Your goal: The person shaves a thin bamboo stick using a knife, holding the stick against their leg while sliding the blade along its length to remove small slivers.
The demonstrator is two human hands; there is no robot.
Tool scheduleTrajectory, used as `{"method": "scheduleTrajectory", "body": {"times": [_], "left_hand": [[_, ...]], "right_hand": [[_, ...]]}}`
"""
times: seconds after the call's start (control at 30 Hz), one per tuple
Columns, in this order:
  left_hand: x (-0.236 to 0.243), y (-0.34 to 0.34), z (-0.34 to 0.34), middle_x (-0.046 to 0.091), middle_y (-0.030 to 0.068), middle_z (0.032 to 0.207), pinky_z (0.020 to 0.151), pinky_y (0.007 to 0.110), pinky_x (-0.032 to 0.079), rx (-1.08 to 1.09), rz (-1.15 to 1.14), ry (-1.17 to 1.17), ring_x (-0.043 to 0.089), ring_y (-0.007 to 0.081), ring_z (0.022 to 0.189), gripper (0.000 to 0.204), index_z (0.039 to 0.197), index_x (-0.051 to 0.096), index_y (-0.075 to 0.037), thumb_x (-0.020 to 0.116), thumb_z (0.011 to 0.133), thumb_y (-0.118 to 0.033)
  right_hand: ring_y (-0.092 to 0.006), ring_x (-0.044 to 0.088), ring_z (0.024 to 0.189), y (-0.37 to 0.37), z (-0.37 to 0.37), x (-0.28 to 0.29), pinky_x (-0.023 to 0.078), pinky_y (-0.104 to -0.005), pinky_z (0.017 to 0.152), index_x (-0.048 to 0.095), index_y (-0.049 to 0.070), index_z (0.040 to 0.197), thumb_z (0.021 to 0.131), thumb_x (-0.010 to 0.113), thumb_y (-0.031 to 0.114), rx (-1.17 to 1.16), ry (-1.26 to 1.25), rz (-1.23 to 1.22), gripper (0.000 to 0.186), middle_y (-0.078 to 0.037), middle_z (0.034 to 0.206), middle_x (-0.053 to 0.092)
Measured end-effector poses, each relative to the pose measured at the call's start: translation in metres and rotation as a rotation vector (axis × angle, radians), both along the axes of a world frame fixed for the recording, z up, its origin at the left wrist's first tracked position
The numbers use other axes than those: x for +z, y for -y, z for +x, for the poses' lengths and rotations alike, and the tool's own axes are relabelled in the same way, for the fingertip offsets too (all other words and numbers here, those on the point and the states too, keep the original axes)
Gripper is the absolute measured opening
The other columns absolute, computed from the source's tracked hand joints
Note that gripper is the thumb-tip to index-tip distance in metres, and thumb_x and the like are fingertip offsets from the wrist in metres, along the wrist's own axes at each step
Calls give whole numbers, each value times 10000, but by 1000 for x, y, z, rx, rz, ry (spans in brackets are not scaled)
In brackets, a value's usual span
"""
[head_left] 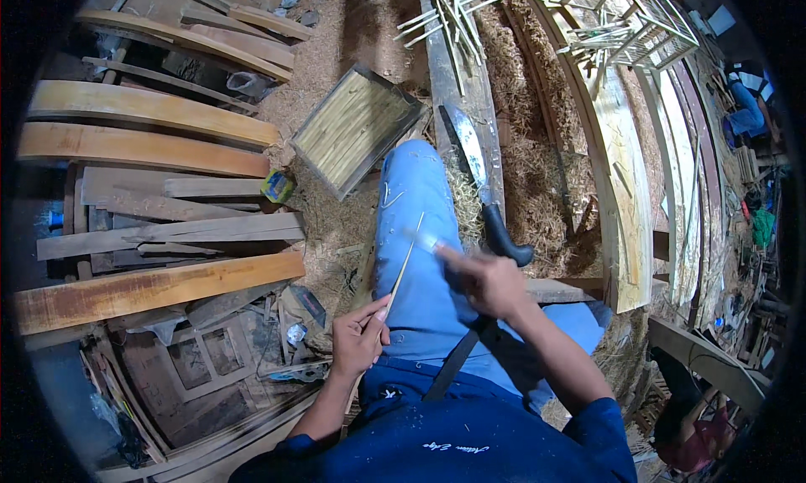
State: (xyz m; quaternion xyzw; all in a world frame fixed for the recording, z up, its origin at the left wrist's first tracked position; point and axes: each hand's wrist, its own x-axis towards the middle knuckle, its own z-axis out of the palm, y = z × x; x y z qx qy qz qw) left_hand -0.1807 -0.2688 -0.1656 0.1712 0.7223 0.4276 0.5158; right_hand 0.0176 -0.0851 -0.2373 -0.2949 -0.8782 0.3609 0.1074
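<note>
Against my jeans-covered left leg, my left hand grips a thin pale wooden stick, which angles up across the thigh. My right hand is closed on a small knife, its blade blurred beside the stick's upper part. A long dark strip runs diagonally below that hand; I cannot make out whether it is a handle or a strap. Just beyond the knee, a large curved blade with a black handle lies along a narrow plank, with thin shavings beside it.
Stacked boards fill the left, near a small yellow-green object. A wooden tray rests on sawdust ahead. Thin sticks and long planks occupy the upper right. Two other people are at the right edge.
</note>
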Motion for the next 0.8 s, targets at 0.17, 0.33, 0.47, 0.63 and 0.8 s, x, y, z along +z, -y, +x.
{"method": "scheduleTrajectory", "body": {"times": [0.17,0.33,0.47,0.63,0.8], "left_hand": [[-1,0,-3,580,60,601,321,221,305,-2,6,10,415,57,349,305,1277,629,-15,557,1012,-148],[-4,3,-3,582,73,584,308,227,307,-2,6,17,419,69,331,318,1284,613,1,545,1017,-157],[-5,1,-4,579,64,589,315,226,303,9,11,27,417,67,337,309,1282,617,-11,546,1016,-153],[-1,5,-3,580,56,594,322,225,304,3,-15,29,416,64,345,297,1273,626,-27,553,1014,-156],[-4,7,-3,576,52,586,322,226,304,24,2,30,415,62,347,299,1270,628,-22,563,1010,-153]], "right_hand": [[-345,673,671,-2,-1,-12,560,-458,597,438,393,1460,810,686,201,-81,-129,-64,722,-113,788,671],[-337,670,659,8,1,7,551,-460,587,455,389,1448,790,708,216,123,-2,-16,726,-115,792,666],[-330,659,628,3,-6,9,547,-449,588,517,332,1420,751,721,142,43,18,38,725,-104,756,664],[-323,651,587,-8,-5,-1,537,-459,559,509,343,1427,781,714,184,-109,-19,64,697,-108,680,631],[-325,652,595,8,-5,30,540,-439,546,545,293,1398,839,673,181,194,97,43,585,-114,724,671]]}}
